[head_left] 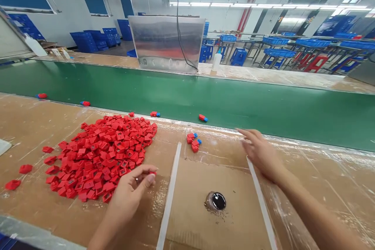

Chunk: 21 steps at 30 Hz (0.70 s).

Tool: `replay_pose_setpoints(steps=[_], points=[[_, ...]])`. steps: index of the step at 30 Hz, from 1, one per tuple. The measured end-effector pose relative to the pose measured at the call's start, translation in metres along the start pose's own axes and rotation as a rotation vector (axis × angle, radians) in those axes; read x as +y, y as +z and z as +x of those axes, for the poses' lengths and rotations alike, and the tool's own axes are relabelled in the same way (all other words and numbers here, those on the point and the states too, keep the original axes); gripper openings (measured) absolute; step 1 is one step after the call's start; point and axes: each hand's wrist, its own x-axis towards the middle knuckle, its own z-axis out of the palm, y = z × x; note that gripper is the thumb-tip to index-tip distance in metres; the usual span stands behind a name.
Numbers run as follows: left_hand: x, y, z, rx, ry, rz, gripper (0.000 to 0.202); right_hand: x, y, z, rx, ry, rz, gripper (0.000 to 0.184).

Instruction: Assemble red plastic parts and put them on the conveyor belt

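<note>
L hand [131, 191] in narrow pinch on small red plastic part [152, 172], w/ heap of red parts [102, 152] just beside at 10 o'clock. R hand [260, 154] open wide, fingers spread, hovering at 2 o'clock, nearest small red-and-blue cluster [192, 142] at 12 o'clock on film-covered worktop [328, 203]. Red-blue pieces [203, 118] lie on green conveyor belt [187, 93] beyond.

Plastic parts [102, 156] lie heaped left on the surface [328, 191]. Small cluster [192, 142] sits right of the heap, before the conveyor belt [234, 101].
</note>
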Motion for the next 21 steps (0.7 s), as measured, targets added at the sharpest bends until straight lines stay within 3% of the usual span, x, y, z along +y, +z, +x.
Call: replay_pose_setpoints(steps=[5, 8, 13, 17, 21], points=[[-0.009, 0.026, -0.014, 0.000, -0.131, -0.329, 0.027, -0.002, 0.090, 0.103, -0.259, 0.016, -0.015, 0.039], [-0.017, 0.027, -0.020, -0.013, -0.159, -0.319, 0.028, -0.003, 0.111, 0.128, -0.305, 0.101, -0.017, 0.029], [-0.025, 0.022, -0.022, 0.002, -0.033, -0.049, 0.022, 0.002, 0.083, 0.109, -0.281, 0.250, 0.075, 0.028], [-0.017, 0.029, -0.023, -0.082, -0.044, -0.075, 0.020, -0.008, 0.040, 0.056, -0.266, 0.335, 0.294, 0.039], [-0.009, 0.046, -0.027, -0.164, -0.036, -0.161, 0.017, -0.033, -0.014, -0.009, -0.332, 0.360, 0.535, 0.044]])
